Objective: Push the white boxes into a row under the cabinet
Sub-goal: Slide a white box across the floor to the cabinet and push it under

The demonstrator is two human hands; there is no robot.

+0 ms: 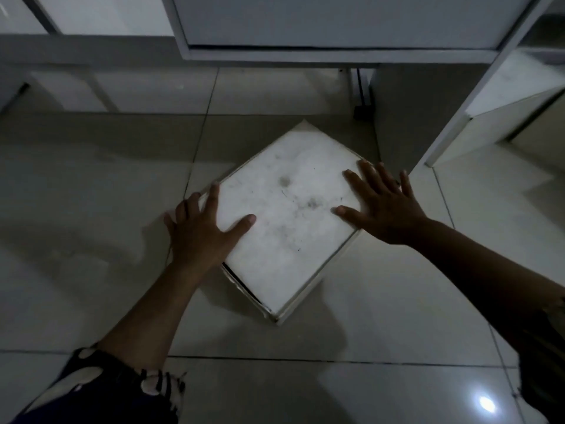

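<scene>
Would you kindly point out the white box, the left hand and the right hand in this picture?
white box (290, 215): head view, middle of its smudged top face.
left hand (201, 237): head view, back of the hand at the box's left edge.
right hand (385, 209): head view, back of the hand on the box's right corner.

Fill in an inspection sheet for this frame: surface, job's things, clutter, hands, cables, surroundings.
Surface: glossy tiled floor, with a bright light reflection at lower right.
Job's things: one white box, smudged on top, turned cornerwise to the cabinet and lying in front of it, not under it.
Clutter: nothing seen.
Hands: left hand lies on the box's left edge, fingers straight; right hand lies spread on its right edge.
Cables: nothing seen.
Surroundings: white cabinet panels to the right; dim lighting.
</scene>
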